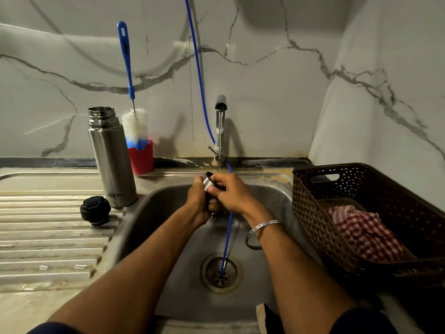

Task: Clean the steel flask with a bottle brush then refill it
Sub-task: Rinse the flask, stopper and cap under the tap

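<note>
The steel flask (111, 157) stands open and upright on the drainboard left of the sink (168, 237). Its black stopper (95, 210) lies in front of it. A bottle brush (131, 97) with a blue handle and white bristles stands in a red cup (141, 158) behind the flask. Over the sink, under the running tap (220, 126), my left hand (199, 201) grips the flask's small steel cup lid (207, 182). My right hand (231, 192) holds the lid from the other side, fingers curled on its rim. Water runs down over both hands.
A thin blue hose (225, 249) hangs from above and ends in the sink drain (221, 272). A brown plastic basket (313, 213) holding a red checked cloth (363, 232) sits at the right of the sink. Marble walls close the back and right.
</note>
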